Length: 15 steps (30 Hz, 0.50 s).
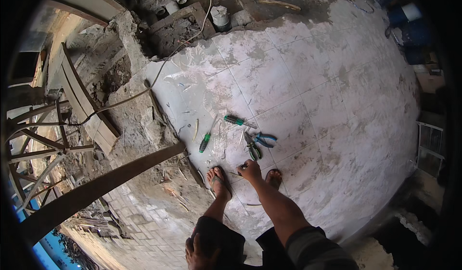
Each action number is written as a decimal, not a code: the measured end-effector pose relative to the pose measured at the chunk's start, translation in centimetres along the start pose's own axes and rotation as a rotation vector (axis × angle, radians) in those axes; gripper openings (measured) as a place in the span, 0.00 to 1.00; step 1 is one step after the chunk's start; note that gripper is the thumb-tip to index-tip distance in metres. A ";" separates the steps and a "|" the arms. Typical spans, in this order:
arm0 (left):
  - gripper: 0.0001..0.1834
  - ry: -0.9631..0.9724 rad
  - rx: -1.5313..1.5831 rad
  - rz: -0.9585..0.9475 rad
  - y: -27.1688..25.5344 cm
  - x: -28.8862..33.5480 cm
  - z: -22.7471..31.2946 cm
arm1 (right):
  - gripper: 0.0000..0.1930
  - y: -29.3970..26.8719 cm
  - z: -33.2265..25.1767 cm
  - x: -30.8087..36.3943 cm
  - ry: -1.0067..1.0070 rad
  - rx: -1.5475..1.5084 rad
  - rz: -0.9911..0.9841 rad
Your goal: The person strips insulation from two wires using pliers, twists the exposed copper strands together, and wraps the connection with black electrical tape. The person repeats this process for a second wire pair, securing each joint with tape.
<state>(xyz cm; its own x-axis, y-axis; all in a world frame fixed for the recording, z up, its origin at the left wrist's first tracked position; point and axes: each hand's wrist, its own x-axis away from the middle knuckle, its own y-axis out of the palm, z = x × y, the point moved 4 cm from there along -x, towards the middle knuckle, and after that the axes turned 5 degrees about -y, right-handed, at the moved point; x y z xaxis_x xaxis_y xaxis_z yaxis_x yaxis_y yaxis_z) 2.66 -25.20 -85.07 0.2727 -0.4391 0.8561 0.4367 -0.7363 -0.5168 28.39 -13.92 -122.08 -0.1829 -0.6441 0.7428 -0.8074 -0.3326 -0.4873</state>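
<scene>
My right hand (250, 170) is closed above the tiled floor (337, 125), between my feet. Whatever its fingers hold, if anything, is too small to make out. My left hand (199, 253) rests on my left knee with its fingers apart. Just beyond the right hand lie pliers with green and black handles (253, 150), touching pliers with blue handles (265, 139). A screwdriver with a green and black handle (233, 120) lies farther off, its shaft pointing right. Another green-handled screwdriver (205, 142) lies to the left, its shaft pointing away from me.
A wooden plank (106, 188) slants across the left side, over broken ground. A cable (159, 75) runs over the far left floor edge. Pipe ends (220, 16) stand in a dug-out strip at the back. Blue containers (409, 27) stand at the far right.
</scene>
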 end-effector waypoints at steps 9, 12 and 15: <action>0.58 0.096 -0.065 0.145 -1.8 -1.2 -0.1 | 0.42 1.5 4.5 -8.1 0.235 0.289 0.262; 0.57 -0.167 -0.206 0.026 -1.5 -0.8 -1.1 | 0.44 1.8 5.5 -10.3 0.182 0.301 0.192; 0.59 -0.067 -0.061 0.074 -1.8 -0.6 -0.2 | 0.40 1.7 6.7 -10.8 0.080 0.339 0.114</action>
<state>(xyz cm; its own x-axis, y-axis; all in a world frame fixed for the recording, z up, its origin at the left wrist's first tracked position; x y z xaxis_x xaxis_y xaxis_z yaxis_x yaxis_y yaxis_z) 1.56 -23.73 -84.71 0.3597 -0.4600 0.8118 0.3607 -0.7338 -0.5757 32.72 -12.10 -134.04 -0.3150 -0.6386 0.7021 -0.5498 -0.4802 -0.6835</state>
